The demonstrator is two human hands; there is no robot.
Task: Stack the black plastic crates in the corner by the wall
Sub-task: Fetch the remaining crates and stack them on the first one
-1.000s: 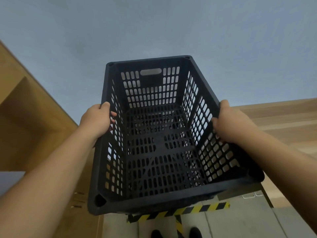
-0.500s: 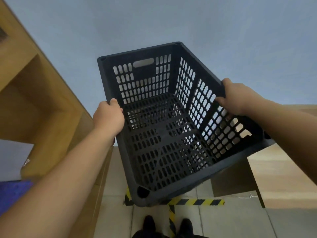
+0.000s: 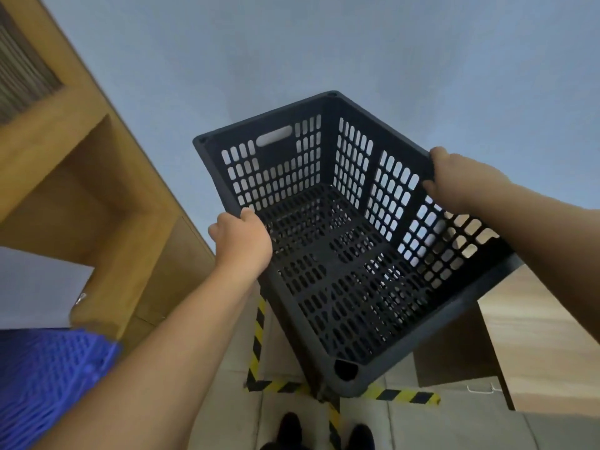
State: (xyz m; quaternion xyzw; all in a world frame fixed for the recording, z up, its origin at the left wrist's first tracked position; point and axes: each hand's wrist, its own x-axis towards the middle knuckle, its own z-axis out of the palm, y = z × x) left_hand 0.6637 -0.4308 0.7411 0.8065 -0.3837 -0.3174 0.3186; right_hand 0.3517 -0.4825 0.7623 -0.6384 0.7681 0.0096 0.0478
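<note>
I hold one black plastic crate (image 3: 344, 261) in the air in front of me, empty, with slotted walls and a slotted floor. It is turned so that one near corner points down toward my feet. My left hand (image 3: 242, 240) grips the rim of its left long side. My right hand (image 3: 454, 180) grips the rim of the right long side. The crate hangs in front of a plain blue-grey wall (image 3: 292, 53). No other black crate is in view.
A wooden shelf unit (image 3: 74, 177) stands at the left. A blue plastic crate (image 3: 45, 378) lies at the lower left. A wooden cabinet (image 3: 526, 336) is at the right. Yellow-black tape (image 3: 259, 352) marks the tiled floor by my shoes (image 3: 292, 430).
The crate has swung further to the right and turned clockwise, its near corner now pointing down. The view has shifted, and the blue crate has come into sight at the lower left.
</note>
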